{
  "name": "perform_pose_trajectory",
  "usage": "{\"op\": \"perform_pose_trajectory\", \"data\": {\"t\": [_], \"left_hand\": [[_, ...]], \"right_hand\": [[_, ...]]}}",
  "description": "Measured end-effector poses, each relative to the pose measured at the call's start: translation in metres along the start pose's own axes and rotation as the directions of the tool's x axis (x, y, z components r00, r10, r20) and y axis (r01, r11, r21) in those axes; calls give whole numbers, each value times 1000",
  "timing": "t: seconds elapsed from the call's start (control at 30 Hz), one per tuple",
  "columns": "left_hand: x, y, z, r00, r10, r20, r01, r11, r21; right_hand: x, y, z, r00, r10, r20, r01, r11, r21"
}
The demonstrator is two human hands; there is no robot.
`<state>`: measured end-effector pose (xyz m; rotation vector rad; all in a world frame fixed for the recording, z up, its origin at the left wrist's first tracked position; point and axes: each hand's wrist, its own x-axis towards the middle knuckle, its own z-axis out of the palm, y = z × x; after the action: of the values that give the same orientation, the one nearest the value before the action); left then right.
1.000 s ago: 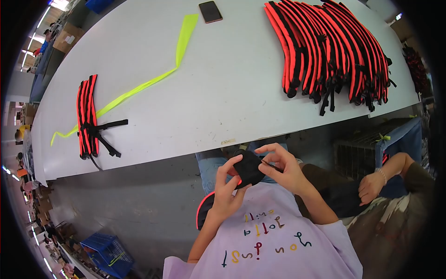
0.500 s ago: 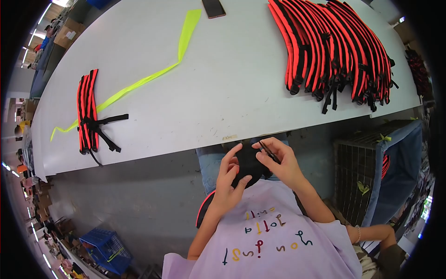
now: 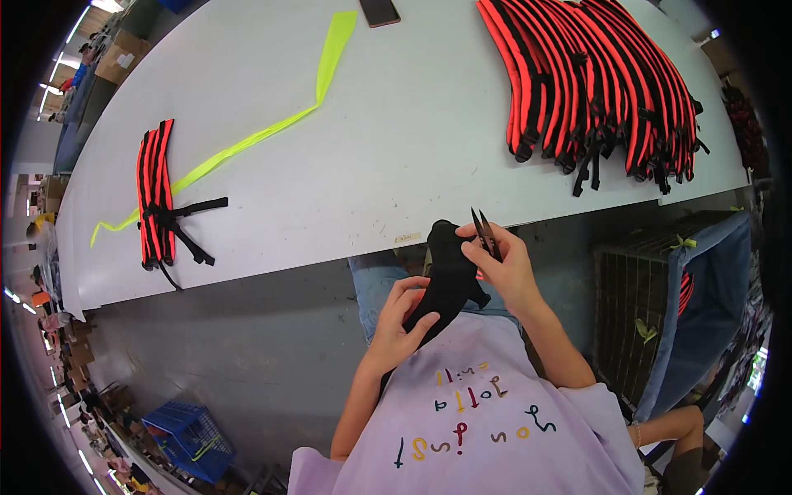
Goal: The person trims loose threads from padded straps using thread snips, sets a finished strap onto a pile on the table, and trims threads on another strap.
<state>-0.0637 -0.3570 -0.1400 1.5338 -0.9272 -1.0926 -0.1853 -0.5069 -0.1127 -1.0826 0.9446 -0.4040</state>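
A black padded strap [image 3: 448, 276] with a little red showing at its side is held up in front of my shirt, beyond the table's near edge. My left hand [image 3: 402, 323] is wrapped round its lower part. My right hand [image 3: 502, 262] pinches the strap near its upper end and also holds small dark thread snips [image 3: 485, 233], blades pointing up and apart. A short black tab hangs from the strap's right side.
On the white table [image 3: 330, 190] lie a small bundle of red-and-black straps [image 3: 155, 194], a yellow-green ribbon [image 3: 247, 142], a phone [image 3: 379, 11] and a large strap pile [image 3: 594, 91]. A lined wire cage [image 3: 635, 313] and a co-worker's arm [image 3: 672, 425] are at right; a blue crate [image 3: 190, 441] lower left.
The black strap has been stretched out longer and raised toward the table edge. My right hand has moved up, with the snips now clearly visible. The co-worker's arm has moved down and away.
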Motion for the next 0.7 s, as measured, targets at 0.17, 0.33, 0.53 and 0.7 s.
{"op": "perform_pose_trajectory", "data": {"t": [0.17, 0.33, 0.53, 0.7], "left_hand": [[0, -4, 6, 977, 205, -53, -192, 964, 186], [3, 14, 9, 943, 323, -80, -291, 917, 274], [9, 3, 8, 964, 260, -50, -248, 953, 173], [10, 12, 6, 974, 202, -105, -183, 969, 168]], "right_hand": [[9, 8, 1, 998, 54, 26, -56, 997, 62], [17, 28, 7, 960, 143, 240, -168, 982, 91], [4, 29, -1, 994, -50, 96, 63, 988, -142], [-34, 0, -19, 874, -453, 176, 458, 644, -613]]}}
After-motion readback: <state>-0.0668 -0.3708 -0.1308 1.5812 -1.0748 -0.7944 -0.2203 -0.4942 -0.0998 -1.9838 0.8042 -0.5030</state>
